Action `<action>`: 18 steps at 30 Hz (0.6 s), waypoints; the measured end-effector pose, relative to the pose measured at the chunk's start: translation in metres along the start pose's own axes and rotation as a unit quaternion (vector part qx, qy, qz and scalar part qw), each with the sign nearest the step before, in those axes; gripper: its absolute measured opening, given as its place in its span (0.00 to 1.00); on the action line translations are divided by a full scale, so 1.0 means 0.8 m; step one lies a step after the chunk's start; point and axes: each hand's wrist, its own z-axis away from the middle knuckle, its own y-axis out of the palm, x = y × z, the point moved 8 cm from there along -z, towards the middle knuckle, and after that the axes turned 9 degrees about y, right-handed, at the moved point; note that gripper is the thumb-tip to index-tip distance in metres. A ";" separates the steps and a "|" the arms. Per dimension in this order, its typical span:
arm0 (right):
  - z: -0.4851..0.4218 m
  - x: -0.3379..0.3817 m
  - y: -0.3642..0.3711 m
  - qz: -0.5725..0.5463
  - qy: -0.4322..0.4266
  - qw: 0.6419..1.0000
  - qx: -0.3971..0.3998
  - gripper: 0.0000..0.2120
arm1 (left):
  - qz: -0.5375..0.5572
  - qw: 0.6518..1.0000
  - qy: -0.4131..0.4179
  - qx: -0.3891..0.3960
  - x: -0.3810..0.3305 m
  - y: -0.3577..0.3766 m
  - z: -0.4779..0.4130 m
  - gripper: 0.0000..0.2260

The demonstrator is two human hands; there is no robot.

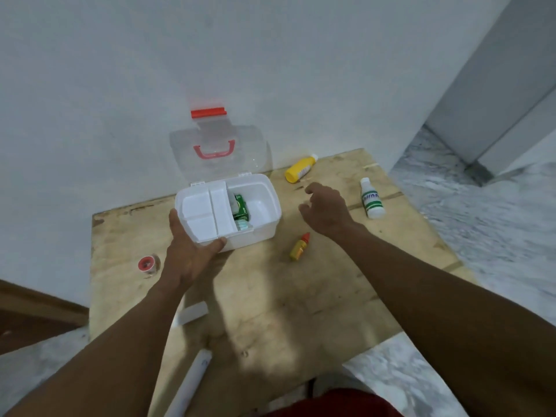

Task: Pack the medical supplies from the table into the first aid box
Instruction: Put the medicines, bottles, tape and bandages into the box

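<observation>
Left hand (192,251) grips first aid box (264,203); right hand (326,210) empty, half-curled.

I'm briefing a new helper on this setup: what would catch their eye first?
The open white box mid-table, its clear lid with red handle up against the wall; the left hand grips its near corner. The right hand hovers empty among scattered bottles: yellow behind it, white-green to its right.

White first aid box (258,218) open (green packet (241,207) inside), bottles apparently lying nearby
</observation>
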 end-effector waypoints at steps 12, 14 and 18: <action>-0.072 -0.121 -0.056 0.032 0.101 0.994 -0.013 0.15 | -0.054 0.997 -0.053 -0.024 -0.006 0.004 0.005 0.51; -0.090 -0.139 -0.061 0.042 0.108 0.993 -0.004 0.15 | -0.068 0.996 -0.047 -0.032 -0.009 0.009 0.004 0.46; -0.121 -0.169 -0.062 0.071 0.110 0.991 0.030 0.15 | -0.076 0.995 -0.045 -0.037 -0.012 0.009 0.000 0.46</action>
